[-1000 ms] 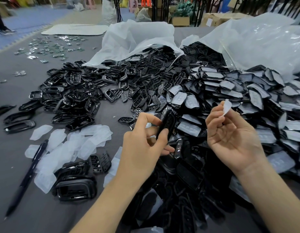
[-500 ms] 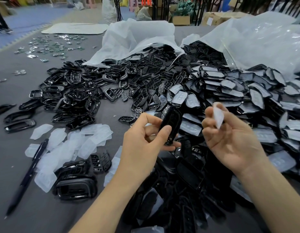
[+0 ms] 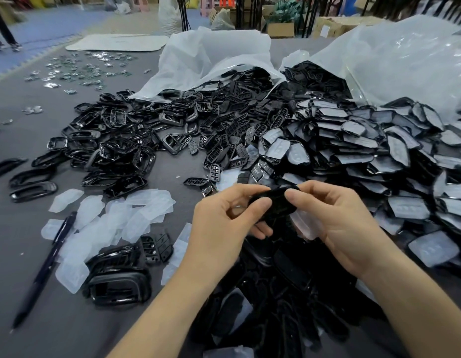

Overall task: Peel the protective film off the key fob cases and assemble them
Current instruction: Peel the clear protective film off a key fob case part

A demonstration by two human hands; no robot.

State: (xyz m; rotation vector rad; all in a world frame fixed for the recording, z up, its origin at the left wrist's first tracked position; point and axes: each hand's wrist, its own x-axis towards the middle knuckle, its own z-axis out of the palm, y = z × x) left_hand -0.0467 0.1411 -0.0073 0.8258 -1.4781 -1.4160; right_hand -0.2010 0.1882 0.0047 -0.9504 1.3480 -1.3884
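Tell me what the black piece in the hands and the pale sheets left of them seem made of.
Black piece: probably hard moulded plastic, slightly glossy, with a crisp rounded edge. Pale sheets: probably thin plastic film, cloudy and translucent; the grey table shows through.

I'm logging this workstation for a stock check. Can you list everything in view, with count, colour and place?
key fob case: one, black, held between both hands
film-covered cases: many, black under whitish film, heap on the right
frames: many, glossy black, heap left of centre
button pads: many, black, centre
peeled films: many, translucent white, left of the hands
pen: one, dark, near left
plastic bags: two, whitish, far side
table: one, grey, beneath everything
left hand: one, grips the case's left end
right hand: one, pinches its right end
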